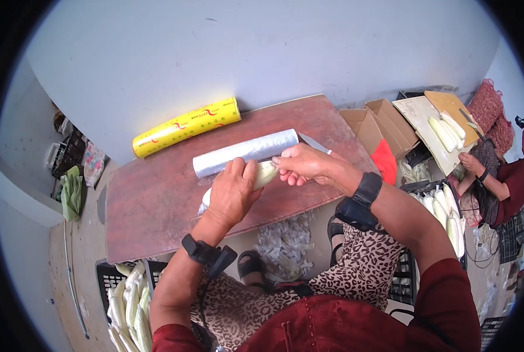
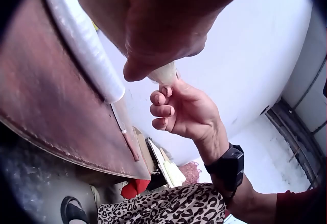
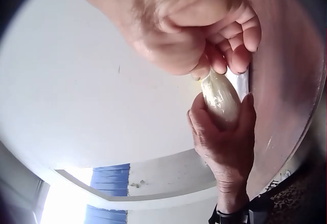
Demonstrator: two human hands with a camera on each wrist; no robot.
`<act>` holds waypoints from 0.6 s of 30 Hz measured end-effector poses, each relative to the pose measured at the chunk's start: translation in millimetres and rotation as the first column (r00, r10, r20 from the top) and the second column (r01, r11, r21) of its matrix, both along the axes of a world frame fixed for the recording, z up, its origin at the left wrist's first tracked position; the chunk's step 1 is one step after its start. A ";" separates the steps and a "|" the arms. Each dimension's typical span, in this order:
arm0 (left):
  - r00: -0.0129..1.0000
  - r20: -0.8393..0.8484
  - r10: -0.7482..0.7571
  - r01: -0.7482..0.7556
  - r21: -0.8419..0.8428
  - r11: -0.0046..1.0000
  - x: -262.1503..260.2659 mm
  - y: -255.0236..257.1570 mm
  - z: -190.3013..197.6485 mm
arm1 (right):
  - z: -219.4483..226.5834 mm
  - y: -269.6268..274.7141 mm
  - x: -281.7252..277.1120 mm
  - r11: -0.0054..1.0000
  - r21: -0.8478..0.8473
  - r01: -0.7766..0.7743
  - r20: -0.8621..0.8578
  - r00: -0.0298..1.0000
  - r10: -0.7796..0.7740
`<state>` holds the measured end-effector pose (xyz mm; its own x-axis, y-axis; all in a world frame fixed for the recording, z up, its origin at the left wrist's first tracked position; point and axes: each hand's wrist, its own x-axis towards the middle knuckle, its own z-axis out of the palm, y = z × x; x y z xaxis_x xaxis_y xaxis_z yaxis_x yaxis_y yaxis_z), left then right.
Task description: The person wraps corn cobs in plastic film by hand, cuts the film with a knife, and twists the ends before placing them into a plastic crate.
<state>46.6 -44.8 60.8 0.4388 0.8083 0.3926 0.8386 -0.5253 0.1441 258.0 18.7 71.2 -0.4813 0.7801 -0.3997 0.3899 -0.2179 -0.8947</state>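
Observation:
An ear of corn [image 1: 266, 174] in its pale husk, with a film-like shine on it, lies across the front of the table. My left hand [image 1: 233, 190] grips it round the middle, covering much of it. At its right tip, my right hand [image 1: 306, 163] pinches the narrow end between thumb and forefinger. The right wrist view shows this tapered end of the corn [image 3: 219, 99] between the two hands. Just behind the hands lies a roll of clear film [image 1: 247, 151]. To its right rests a knife [image 1: 314, 144], partly behind the right hand.
A yellow printed roll [image 1: 185, 128] lies along the back of the red-brown table [image 1: 150, 205]. Crates of pale corn [image 1: 134, 308] stand at both sides. Crumpled plastic [image 1: 285, 243] covers the floor by my feet. Another person [image 1: 502, 176] works at the right beside cardboard boxes [image 1: 385, 126].

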 end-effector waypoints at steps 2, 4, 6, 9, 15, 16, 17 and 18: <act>0.997 0.077 0.020 -0.014 -0.078 0.997 0.3 0.8 -1.5 | -1.2 1.2 -0.8 0.995 0.101 0.013 -0.011 1.000 -0.012; 0.990 0.136 0.048 -0.027 -0.151 0.988 2.5 2.4 -0.4 | -2.1 2.4 -0.7 0.983 0.180 0.029 -0.012 1.000 -0.027; 0.976 0.207 0.072 -0.022 -0.234 0.972 3.2 4.4 -1.0 | -2.5 3.1 -1.8 0.971 0.235 0.042 -0.005 0.999 -0.042; 0.932 0.350 0.091 0.052 -0.378 0.924 -0.9 8.3 -5.4 | -0.1 2.7 -5.3 0.957 0.279 0.073 0.037 0.996 -0.086; 0.822 0.552 0.137 0.300 -0.625 0.720 -10.0 18.1 -12.0 | 7.7 -1.0 -3.7 0.849 0.528 -0.030 0.150 0.987 -0.059; 0.806 0.568 0.167 0.337 -0.672 0.659 -10.3 17.8 -8.6 | 5.2 -0.5 -3.1 0.841 0.539 -0.036 0.136 0.990 -0.044; 0.790 0.580 0.198 0.374 -0.713 0.593 -10.4 16.8 -5.3 | 0.7 0.9 -2.7 0.834 0.551 -0.042 0.121 0.992 -0.030; 0.763 0.615 0.197 0.418 -0.703 0.575 -10.4 15.0 -3.4 | 2.1 -0.6 -4.0 0.826 0.562 -0.048 0.106 0.994 -0.015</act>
